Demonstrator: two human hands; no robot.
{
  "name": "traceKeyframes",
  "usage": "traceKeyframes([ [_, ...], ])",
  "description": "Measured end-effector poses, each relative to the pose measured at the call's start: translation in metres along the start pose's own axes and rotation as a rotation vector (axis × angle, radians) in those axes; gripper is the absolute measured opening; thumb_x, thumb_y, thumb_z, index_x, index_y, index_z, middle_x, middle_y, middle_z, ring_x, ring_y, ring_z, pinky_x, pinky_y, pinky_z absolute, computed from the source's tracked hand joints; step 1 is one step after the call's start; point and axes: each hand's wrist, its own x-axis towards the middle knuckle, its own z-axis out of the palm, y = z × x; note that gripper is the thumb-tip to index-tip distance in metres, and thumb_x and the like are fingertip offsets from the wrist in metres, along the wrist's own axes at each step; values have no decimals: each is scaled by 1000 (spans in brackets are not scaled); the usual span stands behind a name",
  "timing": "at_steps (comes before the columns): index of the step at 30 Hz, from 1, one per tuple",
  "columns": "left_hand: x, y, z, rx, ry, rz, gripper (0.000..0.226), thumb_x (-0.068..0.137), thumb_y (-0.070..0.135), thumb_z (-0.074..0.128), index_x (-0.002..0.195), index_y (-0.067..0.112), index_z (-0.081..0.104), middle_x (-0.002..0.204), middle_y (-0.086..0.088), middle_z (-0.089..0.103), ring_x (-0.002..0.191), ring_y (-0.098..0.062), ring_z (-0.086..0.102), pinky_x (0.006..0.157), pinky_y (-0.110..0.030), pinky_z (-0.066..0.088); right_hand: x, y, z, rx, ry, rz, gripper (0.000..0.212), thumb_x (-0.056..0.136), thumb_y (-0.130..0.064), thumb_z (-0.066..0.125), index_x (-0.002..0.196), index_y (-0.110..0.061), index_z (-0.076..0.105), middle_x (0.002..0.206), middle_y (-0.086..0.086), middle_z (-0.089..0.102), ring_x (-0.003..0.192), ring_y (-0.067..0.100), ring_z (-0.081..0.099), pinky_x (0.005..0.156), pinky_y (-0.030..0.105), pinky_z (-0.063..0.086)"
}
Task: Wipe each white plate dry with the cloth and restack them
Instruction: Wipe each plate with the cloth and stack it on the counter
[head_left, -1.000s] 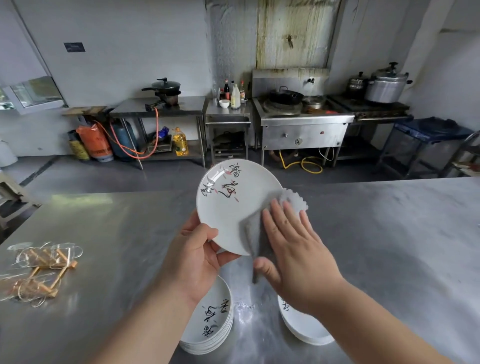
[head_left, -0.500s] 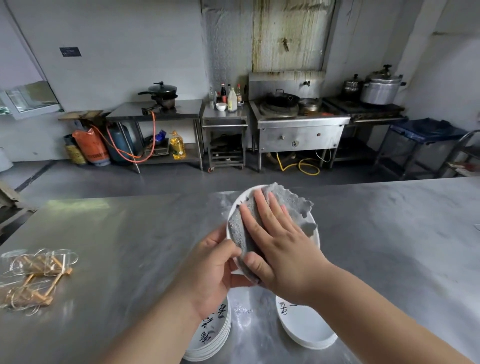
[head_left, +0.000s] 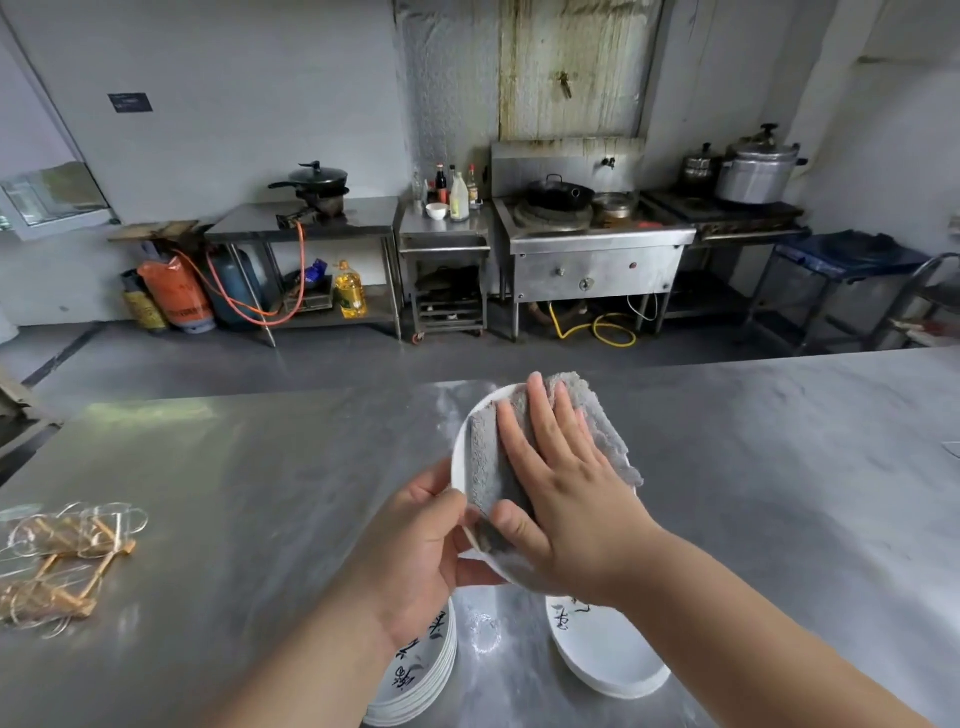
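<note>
The likeliest mishap, as I judge it, is the plate (head_left: 462, 441) slipping, since the left hand (head_left: 415, 551) has its grip clamped only on the rim at about 8 o'clock while the right hand (head_left: 566, 488) presses the grey cloth (head_left: 488, 467) flat, fingers spread rather than closed, across its face. The plate is tilted above the steel surface (head_left: 260, 493), between two stacks: one stack (head_left: 421, 675) at 7 o'clock below it, the other stack (head_left: 608, 654) at 5 o'clock.

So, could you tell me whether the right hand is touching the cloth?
Touching. The head view shows the right hand pressed flat on the cloth, its fingers spread over it against the plate.
</note>
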Motion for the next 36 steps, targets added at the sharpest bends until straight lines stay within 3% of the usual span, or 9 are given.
traceKeyframes([
  [4,1,9,-3,-8,42,7,55,72,2,53,118,20,78,98,-17,72,75,-25,70,56,-38,58,-11,-4,16,88,36,-258,83,102,-70,10,167,-19,9,174,13,-9,160,37,-11,128,59,10],
  [8,-4,5,3,91,-11,-18,50,75,4,54,115,23,78,99,-18,74,78,-27,72,64,-44,61,-3,13,10,19,141,-212,74,105,-62,8,165,-21,19,174,13,4,160,38,0,128,58,11],
  [13,-1,11,3,-6,54,20,55,72,3,57,120,21,78,113,-27,71,95,-41,63,60,-48,62,9,40,-1,-69,81,86,79,97,-68,-6,165,-27,-8,171,1,-26,156,27,-28,129,49,-2],
  [16,-1,9,-5,-55,81,35,56,73,2,56,120,23,78,114,-23,76,92,-40,71,65,-52,63,-9,35,17,-30,-6,124,95,87,-79,-20,164,-22,-15,167,2,-35,152,24,-38,129,47,-7],
  [22,-3,-13,6,-6,47,-31,53,78,4,54,123,22,77,108,-21,76,88,-29,74,71,-53,62,0,28,13,-92,-10,75,95,90,-80,-7,164,-21,-15,168,5,-33,154,25,-35,129,45,-10],
  [27,-1,-5,1,-130,125,109,58,76,3,52,125,23,75,120,-21,75,90,-33,75,72,-55,62,-2,25,-1,-156,-32,240,106,79,-82,-22,163,-17,-21,163,9,-42,149,26,-43,127,43,-18],
  [30,1,-3,1,-213,189,153,59,73,2,53,124,23,75,120,-16,76,87,-30,74,61,-45,61,-31,4,16,-6,-101,226,111,75,-89,-27,160,-17,-25,159,6,-48,145,22,-48,127,42,-17],
  [33,1,-7,6,-213,249,134,55,68,2,53,112,22,79,109,-19,69,78,-30,62,46,-31,51,-41,-9,27,51,-121,192,107,74,-91,-24,155,-21,-30,158,3,-48,146,20,-47,127,41,-18],
  [36,1,-13,8,-207,168,112,54,71,-1,53,116,17,78,122,-24,73,101,-45,70,69,-54,62,-16,9,9,-2,-7,238,102,80,-83,-24,160,-21,-23,163,4,-42,149,25,-43,127,46,-16],
])
